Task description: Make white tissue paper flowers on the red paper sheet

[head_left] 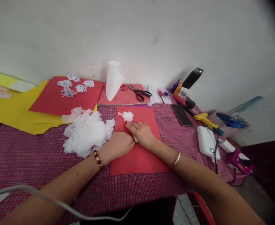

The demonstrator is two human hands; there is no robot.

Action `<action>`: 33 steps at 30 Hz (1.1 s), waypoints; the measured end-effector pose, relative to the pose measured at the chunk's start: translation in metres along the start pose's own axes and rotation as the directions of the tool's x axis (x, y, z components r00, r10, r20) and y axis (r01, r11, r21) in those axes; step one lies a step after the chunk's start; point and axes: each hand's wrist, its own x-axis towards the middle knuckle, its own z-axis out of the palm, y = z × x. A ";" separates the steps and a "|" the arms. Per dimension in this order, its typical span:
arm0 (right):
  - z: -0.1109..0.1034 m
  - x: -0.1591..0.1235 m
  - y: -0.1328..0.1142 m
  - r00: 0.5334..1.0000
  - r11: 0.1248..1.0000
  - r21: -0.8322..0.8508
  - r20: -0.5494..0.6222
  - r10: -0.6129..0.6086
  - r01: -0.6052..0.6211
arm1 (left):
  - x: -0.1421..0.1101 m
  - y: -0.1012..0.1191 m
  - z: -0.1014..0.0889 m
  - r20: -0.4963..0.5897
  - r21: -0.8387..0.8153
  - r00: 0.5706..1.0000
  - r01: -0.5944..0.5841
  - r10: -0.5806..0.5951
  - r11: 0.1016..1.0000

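Observation:
My left hand (122, 144) is closed, its fingertips meeting my right hand over a red sheet of paper (137, 161). My right hand (142, 135) is also closed, with its fingers bent together and pointing left. A small pale, narrow piece (135, 137) shows between the two hands; its kind is hard to make out. Just beyond my right fingertips, a white ruffled paper flower (128, 116) sits on the upper part of the sheet. Left of my hands lies a big heap of cut white tissue pieces (87, 132).
At the back are blue-speckled paper flowers (68, 92) on red paper, a white roll (113, 81) and black scissors (139, 93). On the right lie a phone (182, 115), a yellow glue gun (203, 118) and a white power bank (206, 142). A white cable (57, 201) crosses in front.

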 end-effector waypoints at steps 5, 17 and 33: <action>-0.010 -0.019 -0.002 0.991 0.967 0.250 -0.130 -0.015 0.047 | 0.005 -0.017 -0.009 0.065 -0.211 0.997 -0.034 0.048 0.977; -0.009 -0.036 0.033 0.840 -0.154 0.978 0.199 0.505 -0.139 | -0.064 -0.059 -0.081 0.134 -0.581 0.956 0.289 -0.261 0.761; -0.018 -0.049 0.053 0.845 -0.125 0.973 0.230 0.483 -0.194 | -0.170 -0.019 -0.025 0.023 -0.354 0.920 0.373 -0.391 0.857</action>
